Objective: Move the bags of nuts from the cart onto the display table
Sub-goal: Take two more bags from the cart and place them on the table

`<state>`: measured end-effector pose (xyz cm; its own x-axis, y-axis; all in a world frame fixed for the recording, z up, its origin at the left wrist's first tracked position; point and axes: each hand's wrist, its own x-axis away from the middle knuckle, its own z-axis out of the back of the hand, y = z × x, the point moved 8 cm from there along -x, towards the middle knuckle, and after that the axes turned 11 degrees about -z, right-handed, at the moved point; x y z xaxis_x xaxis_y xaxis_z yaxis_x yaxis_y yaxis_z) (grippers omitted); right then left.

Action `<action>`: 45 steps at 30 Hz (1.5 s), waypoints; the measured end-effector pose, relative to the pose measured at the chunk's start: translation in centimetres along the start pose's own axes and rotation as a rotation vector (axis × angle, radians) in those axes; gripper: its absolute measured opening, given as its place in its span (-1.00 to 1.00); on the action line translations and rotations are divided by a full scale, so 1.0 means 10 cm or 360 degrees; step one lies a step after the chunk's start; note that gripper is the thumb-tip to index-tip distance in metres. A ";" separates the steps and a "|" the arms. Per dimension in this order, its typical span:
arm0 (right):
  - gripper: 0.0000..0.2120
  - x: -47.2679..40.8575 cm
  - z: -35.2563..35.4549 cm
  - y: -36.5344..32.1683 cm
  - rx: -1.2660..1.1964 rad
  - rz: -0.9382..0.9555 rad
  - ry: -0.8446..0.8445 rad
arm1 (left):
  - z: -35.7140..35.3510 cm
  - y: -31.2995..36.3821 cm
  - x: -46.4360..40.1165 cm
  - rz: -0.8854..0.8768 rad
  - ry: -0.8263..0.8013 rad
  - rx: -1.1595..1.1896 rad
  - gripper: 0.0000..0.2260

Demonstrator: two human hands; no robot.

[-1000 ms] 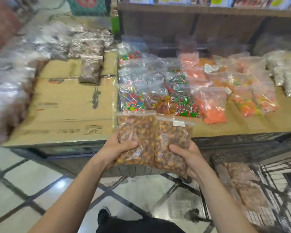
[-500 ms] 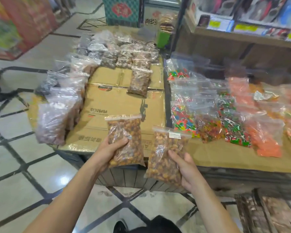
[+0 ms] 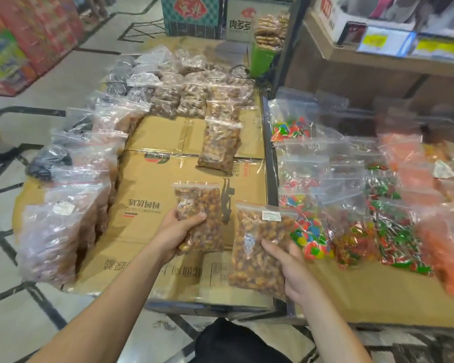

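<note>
A: Head view first. What's in the hands?

B: Two zip bags of glazed nuts, one each. The left hand (image 3: 177, 233) grips the left bag of nuts (image 3: 199, 216) at its lower edge, thumb across the front. The right hand (image 3: 290, 271) holds the right bag of nuts (image 3: 257, 247) from the side, fingers curled round it. Both bags hang above the cardboard-covered display table (image 3: 152, 184), not yet set down.

A: What could go wrong?

B: I'd judge slipping. The plastic looks slick, and each bag is held low, so the loose top could flop over and tip the load. The right bag also hovers near the candy bags (image 3: 309, 231), so it might land in the wrong section or knock them.

A: Counts?

B: Two bags in hand. One similar bag (image 3: 219, 145) lies alone mid-table, ahead of the left bag. The rows at the back and left edge overlap too much to count. No cart is in view.
</note>
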<state>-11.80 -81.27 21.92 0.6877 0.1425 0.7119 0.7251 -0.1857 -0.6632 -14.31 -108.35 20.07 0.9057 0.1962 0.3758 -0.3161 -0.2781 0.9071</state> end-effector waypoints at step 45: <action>-0.30 -0.64 -1.07 -0.66 0.1067 0.0548 0.0792 | 0.27 0.64 0.20 -0.0767 -0.0267 -0.2128 -0.44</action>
<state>-21.37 -91.35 24.17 0.8879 -0.2824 0.3633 0.4589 0.4876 -0.7427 -13.81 -112.24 26.10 0.9915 -0.1224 0.0440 0.0879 0.8800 0.4667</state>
